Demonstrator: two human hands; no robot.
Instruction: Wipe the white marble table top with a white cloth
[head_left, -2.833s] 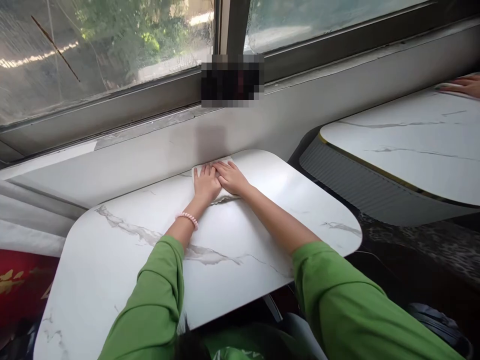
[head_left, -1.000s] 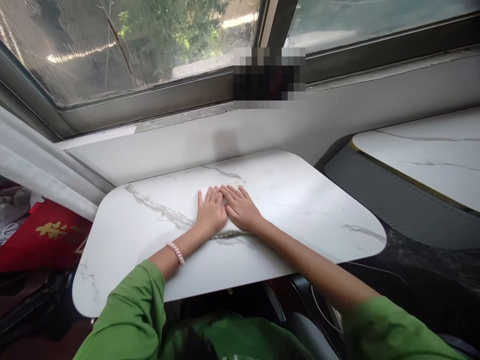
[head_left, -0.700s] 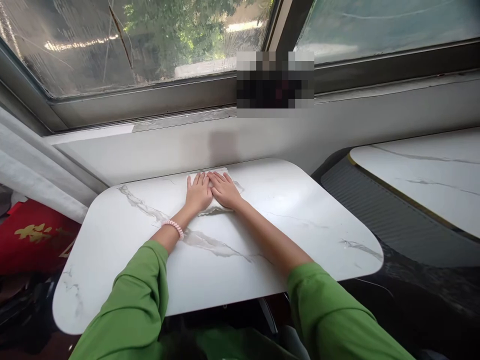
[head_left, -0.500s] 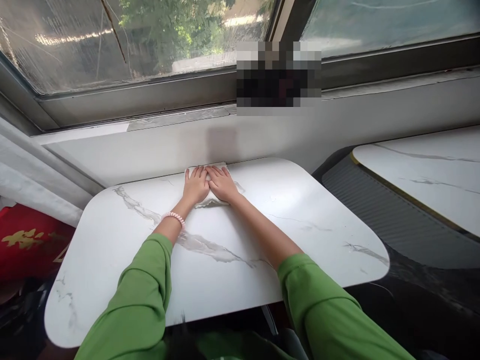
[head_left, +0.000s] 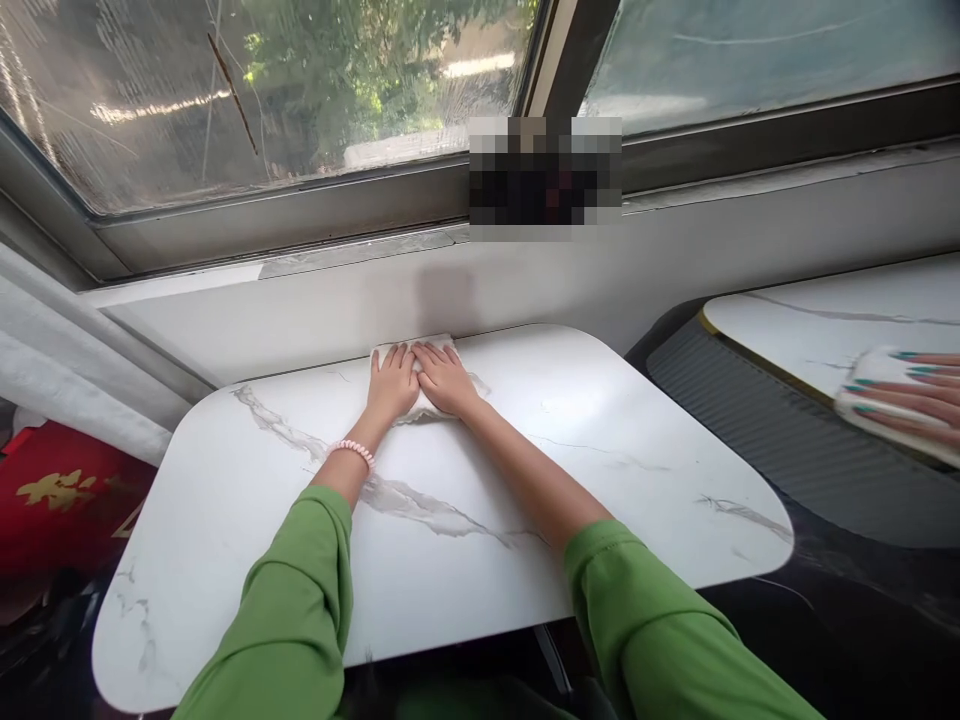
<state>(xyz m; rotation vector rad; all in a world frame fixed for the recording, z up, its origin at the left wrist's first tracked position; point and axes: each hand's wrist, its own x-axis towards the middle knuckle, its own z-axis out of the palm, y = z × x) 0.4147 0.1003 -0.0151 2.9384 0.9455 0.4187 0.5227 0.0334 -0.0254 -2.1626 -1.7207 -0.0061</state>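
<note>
My left hand (head_left: pixel 394 384) lies flat with its fingers outstretched on a whitish cloth (head_left: pixel 424 411). Beside it, my right hand (head_left: pixel 445 379) rests on the same cloth, also flat, and the two thumbs meet. The cloth sits at the far edge of a white marble-patterned table (head_left: pixel 660 510), close to the wall. Both palms hide most of it; its front and back edges show. A pink coiled band (head_left: pixel 352 452) circles my left wrist.
Another person's hand (head_left: pixel 919 395) with green nails presses a white cloth (head_left: pixel 874 372) on a second marbled table (head_left: pixel 825 310) at right. A window (head_left: pixel 315 90) rises behind the wall. A white curtain (head_left: pixel 82 365) and a red bag (head_left: pixel 67 490) are at left.
The other person's hand and white cloth have come into view at right. My hands stay flat on their cloth in nearly the same spot; the view has shifted slightly.
</note>
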